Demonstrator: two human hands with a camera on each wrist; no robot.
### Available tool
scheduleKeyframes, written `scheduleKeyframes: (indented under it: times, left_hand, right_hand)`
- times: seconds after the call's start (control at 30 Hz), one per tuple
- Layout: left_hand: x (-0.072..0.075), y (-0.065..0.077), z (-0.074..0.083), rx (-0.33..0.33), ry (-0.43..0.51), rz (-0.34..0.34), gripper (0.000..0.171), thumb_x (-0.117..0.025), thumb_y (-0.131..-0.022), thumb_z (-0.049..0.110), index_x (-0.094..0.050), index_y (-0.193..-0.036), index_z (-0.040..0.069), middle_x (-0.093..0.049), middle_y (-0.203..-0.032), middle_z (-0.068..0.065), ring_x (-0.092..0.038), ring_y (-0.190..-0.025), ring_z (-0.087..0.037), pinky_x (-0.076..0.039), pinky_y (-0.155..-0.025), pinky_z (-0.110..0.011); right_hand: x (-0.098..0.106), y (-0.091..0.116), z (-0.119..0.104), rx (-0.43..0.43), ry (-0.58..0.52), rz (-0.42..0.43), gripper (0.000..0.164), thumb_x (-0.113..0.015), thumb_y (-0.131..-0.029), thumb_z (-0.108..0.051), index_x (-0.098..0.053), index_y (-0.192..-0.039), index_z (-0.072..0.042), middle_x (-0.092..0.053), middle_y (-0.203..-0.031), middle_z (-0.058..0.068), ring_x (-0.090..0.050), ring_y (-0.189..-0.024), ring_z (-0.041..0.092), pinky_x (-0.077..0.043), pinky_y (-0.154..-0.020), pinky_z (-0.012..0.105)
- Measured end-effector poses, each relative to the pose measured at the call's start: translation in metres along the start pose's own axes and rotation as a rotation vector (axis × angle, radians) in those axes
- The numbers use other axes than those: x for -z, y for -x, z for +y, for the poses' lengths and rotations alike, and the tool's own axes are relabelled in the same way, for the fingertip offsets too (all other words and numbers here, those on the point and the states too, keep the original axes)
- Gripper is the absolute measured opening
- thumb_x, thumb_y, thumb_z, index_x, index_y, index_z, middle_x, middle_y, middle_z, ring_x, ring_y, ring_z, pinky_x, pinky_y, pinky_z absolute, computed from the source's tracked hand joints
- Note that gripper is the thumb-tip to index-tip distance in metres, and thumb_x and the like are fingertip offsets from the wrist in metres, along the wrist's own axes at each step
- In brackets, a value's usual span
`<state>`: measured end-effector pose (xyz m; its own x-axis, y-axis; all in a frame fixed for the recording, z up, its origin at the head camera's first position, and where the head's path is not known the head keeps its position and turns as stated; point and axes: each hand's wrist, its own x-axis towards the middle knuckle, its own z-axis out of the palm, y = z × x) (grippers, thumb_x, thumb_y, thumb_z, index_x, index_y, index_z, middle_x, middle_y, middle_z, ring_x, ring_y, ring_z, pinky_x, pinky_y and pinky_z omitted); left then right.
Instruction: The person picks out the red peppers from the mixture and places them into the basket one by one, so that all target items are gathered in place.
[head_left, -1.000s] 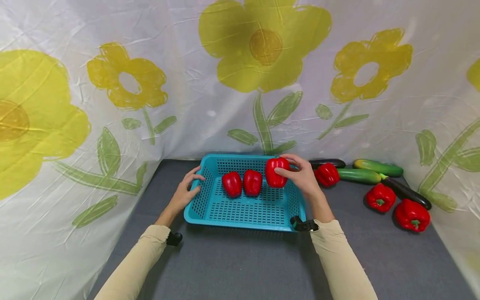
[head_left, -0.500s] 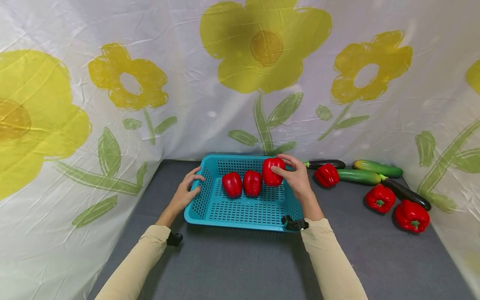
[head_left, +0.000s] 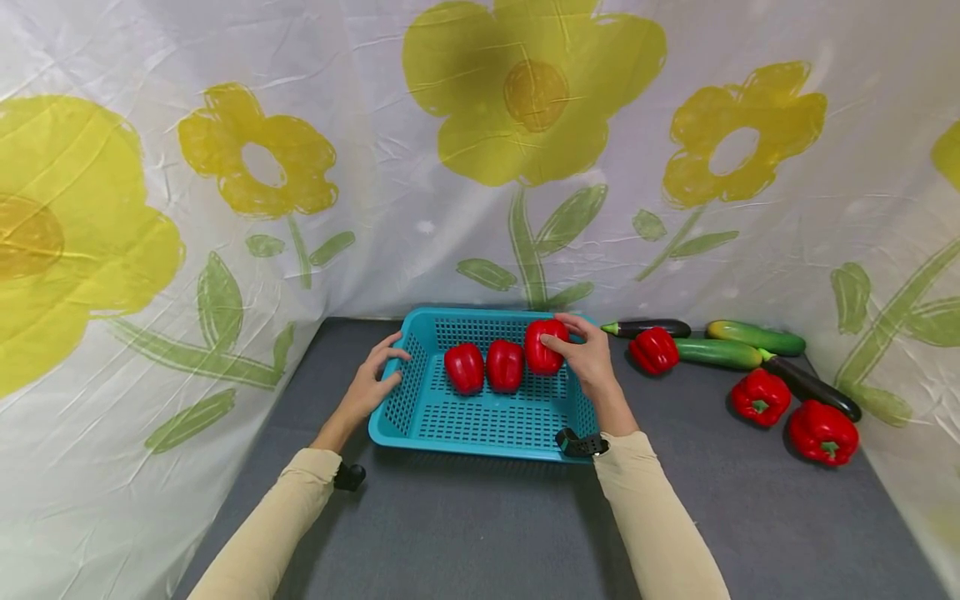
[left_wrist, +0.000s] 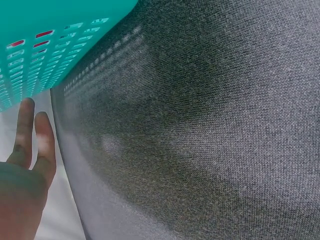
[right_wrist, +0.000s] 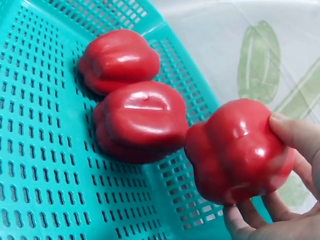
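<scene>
A turquoise perforated plastic basket (head_left: pixel 487 445) stands on the table with two red bell peppers (head_left: pixel 464 368) (head_left: pixel 505 366) lying side by side inside. My right hand (head_left: pixel 590 357) holds a third red bell pepper (head_left: pixel 547 347) over the basket's back right part. In the right wrist view, thumb and fingers grip one end of this held pepper (right_wrist: pixel 240 150), beside the middle pepper (right_wrist: pixel 142 122). My left hand (head_left: pixel 369 379) rests at the basket's left rim, fingers spread. Two nearly straight fingers (left_wrist: pixel 44 142) of it show by the basket's outer wall in the left wrist view.
Right of the basket lie three more red bell peppers (head_left: pixel 654 350) (head_left: pixel 761 397) (head_left: pixel 823 432), two dark eggplants (head_left: pixel 656 327) (head_left: pixel 813 388) and two green zucchini (head_left: pixel 718 352) (head_left: pixel 757 336). A flower-printed curtain (head_left: pixel 420 242) hangs behind the dark grey table (head_left: pixel 480 533).
My right hand has moved slightly left with its bell pepper, closer to the middle pepper, and a little lower. My left hand and the basket have stayed put.
</scene>
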<state>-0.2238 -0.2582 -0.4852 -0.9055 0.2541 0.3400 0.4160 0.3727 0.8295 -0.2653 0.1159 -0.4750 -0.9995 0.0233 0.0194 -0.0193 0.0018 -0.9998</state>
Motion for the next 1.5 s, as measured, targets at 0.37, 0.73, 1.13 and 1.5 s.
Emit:
scheduleKeyframes:
  times: [0.37,0.73,1.13,1.5]
  left_hand:
    - [0.001,-0.001,0.001,-0.015,-0.005,-0.003,0.026,-0.052,-0.091,-0.018,-0.06,-0.115,-0.013,-0.029,-0.156,-0.033,-0.023,-0.141,-0.055,-0.03,-0.099,-0.07]
    - [0.001,-0.001,-0.001,-0.002,0.008,-0.011,0.027,-0.052,-0.091,-0.018,-0.061,-0.115,-0.011,-0.029,-0.157,-0.031,-0.023,-0.143,-0.053,-0.028,-0.1,-0.07]
    - [0.001,0.0,0.0,0.009,0.021,-0.013,0.026,-0.051,-0.091,-0.018,-0.059,-0.116,-0.016,-0.028,-0.157,-0.031,-0.021,-0.143,-0.052,-0.027,-0.101,-0.07]
    - [0.001,0.0,-0.001,0.013,0.022,-0.015,0.026,-0.05,-0.092,-0.018,-0.06,-0.116,-0.013,-0.027,-0.157,-0.031,-0.02,-0.144,-0.052,-0.026,-0.101,-0.071]
  right_hand:
    - [-0.002,-0.002,0.002,-0.019,0.075,0.006,0.049,-0.08,-0.089,-0.012,-0.064,-0.135,-0.005,-0.051,-0.143,0.018,-0.046,-0.13,0.035,-0.05,-0.091,0.052]
    - [-0.003,0.0,-0.001,-0.029,0.087,0.009,0.048,-0.078,-0.089,-0.008,-0.064,-0.135,-0.004,-0.05,-0.143,0.019,-0.046,-0.13,0.036,-0.05,-0.091,0.054]
    - [-0.001,0.0,0.0,-0.013,0.108,-0.012,0.046,-0.077,-0.091,-0.007,-0.063,-0.135,-0.002,-0.048,-0.145,0.02,-0.045,-0.132,0.039,-0.048,-0.094,0.054]
    - [0.01,0.004,-0.013,0.039,0.117,-0.075,0.058,-0.08,-0.09,-0.026,-0.059,-0.141,-0.008,-0.04,-0.155,0.012,-0.032,-0.143,0.038,-0.036,-0.108,0.051]
